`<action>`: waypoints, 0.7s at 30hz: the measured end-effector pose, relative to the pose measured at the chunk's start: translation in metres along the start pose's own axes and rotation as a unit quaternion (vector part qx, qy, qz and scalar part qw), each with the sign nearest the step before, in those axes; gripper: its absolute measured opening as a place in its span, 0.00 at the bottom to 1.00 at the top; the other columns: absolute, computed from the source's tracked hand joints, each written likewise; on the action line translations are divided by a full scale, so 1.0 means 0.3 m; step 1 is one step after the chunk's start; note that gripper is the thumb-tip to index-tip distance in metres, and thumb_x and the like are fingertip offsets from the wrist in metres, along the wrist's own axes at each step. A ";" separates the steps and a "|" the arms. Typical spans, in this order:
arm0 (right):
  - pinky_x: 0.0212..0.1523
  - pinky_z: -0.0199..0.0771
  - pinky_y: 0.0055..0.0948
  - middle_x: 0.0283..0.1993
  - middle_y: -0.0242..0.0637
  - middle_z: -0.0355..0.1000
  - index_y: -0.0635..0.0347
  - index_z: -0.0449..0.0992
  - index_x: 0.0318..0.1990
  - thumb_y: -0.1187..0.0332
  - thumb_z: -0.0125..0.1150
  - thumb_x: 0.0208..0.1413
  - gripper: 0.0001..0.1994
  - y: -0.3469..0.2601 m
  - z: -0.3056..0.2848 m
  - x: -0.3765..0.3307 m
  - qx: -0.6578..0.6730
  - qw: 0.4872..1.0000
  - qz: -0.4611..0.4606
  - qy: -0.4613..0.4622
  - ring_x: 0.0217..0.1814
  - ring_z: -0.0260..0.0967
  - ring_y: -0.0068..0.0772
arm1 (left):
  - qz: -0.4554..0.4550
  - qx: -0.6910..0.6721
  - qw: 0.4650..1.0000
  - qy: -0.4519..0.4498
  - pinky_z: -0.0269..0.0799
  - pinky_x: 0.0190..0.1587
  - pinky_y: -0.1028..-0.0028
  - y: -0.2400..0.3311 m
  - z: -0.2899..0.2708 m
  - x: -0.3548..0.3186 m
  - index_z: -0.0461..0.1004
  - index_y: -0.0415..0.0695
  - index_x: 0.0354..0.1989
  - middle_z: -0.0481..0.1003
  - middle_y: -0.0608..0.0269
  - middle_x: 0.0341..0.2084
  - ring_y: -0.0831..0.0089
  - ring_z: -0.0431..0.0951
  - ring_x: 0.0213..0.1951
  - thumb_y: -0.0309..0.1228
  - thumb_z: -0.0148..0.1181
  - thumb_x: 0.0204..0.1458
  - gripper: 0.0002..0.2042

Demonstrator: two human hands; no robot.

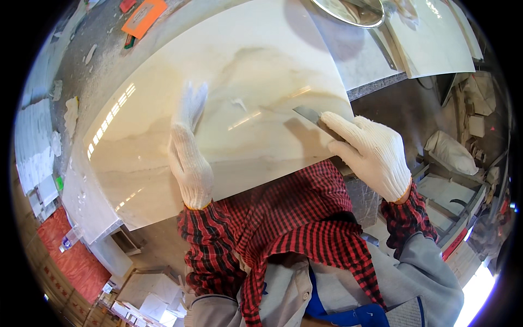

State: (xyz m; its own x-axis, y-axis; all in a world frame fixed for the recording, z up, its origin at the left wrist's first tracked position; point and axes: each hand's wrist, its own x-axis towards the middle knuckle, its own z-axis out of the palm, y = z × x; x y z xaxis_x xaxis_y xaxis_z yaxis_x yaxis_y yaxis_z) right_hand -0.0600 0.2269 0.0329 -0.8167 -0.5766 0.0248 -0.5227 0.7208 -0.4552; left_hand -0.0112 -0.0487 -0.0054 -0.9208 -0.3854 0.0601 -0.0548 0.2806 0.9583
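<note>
A glossy cream marble-look slab (256,136) with soft brown veins lies flat before me. My left hand (189,155), in a white knit glove, rests edge-down on or just over its surface. Its fingers stretch away from me, slightly blurred, and nothing is in them. In a matching glove, my right hand (375,151) grips a flat metal scraper (309,115) near the slab's right edge. The scraper's blade points left, over the slab; its handle is mostly hidden by the hand. A small white smear or scrap (238,102) shows between the hands.
At the far edge stands a round shiny metal bowl (354,13). An orange card-like piece (144,17) lies at the far left, with white scraps nearby. More pale slabs (436,43) are at the right. A whitish sack (451,152) rests lower on the right.
</note>
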 end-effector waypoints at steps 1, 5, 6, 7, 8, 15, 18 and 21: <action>0.31 0.75 0.35 0.31 0.35 0.74 0.47 0.80 0.53 0.65 0.66 0.56 0.16 0.001 0.005 0.010 0.000 1.000 -0.013 0.010 0.32 0.76 0.39 | -0.009 0.006 1.000 0.007 0.50 0.75 0.57 0.019 0.009 -0.014 0.53 0.29 0.74 0.64 0.36 0.68 0.49 0.63 0.71 0.59 0.28 0.71 0.41; 0.32 0.75 0.35 0.31 0.36 0.74 0.48 0.80 0.53 0.65 0.66 0.55 0.17 -0.006 0.021 0.032 0.005 1.000 -0.017 -0.007 0.32 0.76 0.40 | 0.024 -0.002 0.998 -0.053 0.49 0.75 0.56 0.010 -0.031 -0.039 0.54 0.27 0.73 0.64 0.35 0.69 0.48 0.62 0.72 0.57 0.29 0.72 0.40; 0.34 0.75 0.35 0.32 0.38 0.74 0.50 0.80 0.54 0.65 0.66 0.55 0.18 -0.013 0.020 0.032 0.008 1.000 -0.008 -0.024 0.33 0.76 0.41 | 0.037 -0.003 0.997 -0.070 0.49 0.76 0.57 0.003 -0.033 -0.038 0.55 0.27 0.73 0.64 0.36 0.68 0.49 0.63 0.72 0.55 0.30 0.72 0.39; 0.35 0.75 0.36 0.32 0.40 0.74 0.51 0.79 0.55 0.66 0.66 0.54 0.19 -0.018 0.021 0.033 0.013 0.999 -0.001 -0.040 0.34 0.76 0.42 | 0.047 0.006 0.996 -0.076 0.48 0.76 0.57 0.003 -0.033 -0.033 0.57 0.28 0.72 0.65 0.38 0.68 0.49 0.63 0.71 0.52 0.32 0.72 0.36; 0.35 0.75 0.36 0.32 0.40 0.74 0.51 0.79 0.55 0.66 0.66 0.54 0.20 -0.019 0.025 0.031 0.012 0.999 -0.001 -0.044 0.34 0.76 0.42 | 0.058 0.015 0.995 -0.083 0.47 0.76 0.58 0.004 -0.031 -0.025 0.59 0.28 0.71 0.66 0.39 0.67 0.50 0.64 0.71 0.50 0.34 0.72 0.34; 0.33 0.76 0.37 0.33 0.35 0.74 0.46 0.78 0.55 0.66 0.65 0.55 0.18 -0.041 0.054 0.079 -0.004 0.998 -0.055 -0.019 0.32 0.76 0.41 | 0.065 -0.011 0.993 -0.094 0.37 0.77 0.58 -0.030 0.018 0.009 0.66 0.30 0.68 0.71 0.47 0.65 0.54 0.66 0.69 0.44 0.40 0.72 0.28; 0.33 0.74 0.39 0.31 0.34 0.72 0.46 0.78 0.52 0.67 0.64 0.54 0.16 -0.049 0.085 0.116 0.000 0.997 -0.074 0.000 0.31 0.75 0.42 | 0.048 -0.031 0.994 -0.094 0.34 0.78 0.58 -0.024 0.022 0.008 0.65 0.29 0.68 0.72 0.45 0.65 0.56 0.66 0.70 0.46 0.40 0.73 0.30; 0.33 0.72 0.41 0.28 0.34 0.71 0.45 0.77 0.49 0.69 0.62 0.53 0.14 -0.063 0.106 0.152 -0.022 0.996 -0.083 -0.005 0.31 0.74 0.42 | 0.032 -0.055 0.993 -0.103 0.34 0.78 0.58 -0.024 0.033 0.006 0.63 0.28 0.69 0.71 0.44 0.65 0.57 0.67 0.70 0.47 0.39 0.73 0.31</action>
State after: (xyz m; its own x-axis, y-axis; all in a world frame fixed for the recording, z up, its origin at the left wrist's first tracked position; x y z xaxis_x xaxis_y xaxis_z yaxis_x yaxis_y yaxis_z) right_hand -0.0796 0.1746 0.0144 -0.7156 -0.6931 0.0865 -0.6608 0.6316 -0.4054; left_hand -0.0162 -0.0427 -0.0151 -0.9811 -0.1785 0.0753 0.0396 0.1959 0.9798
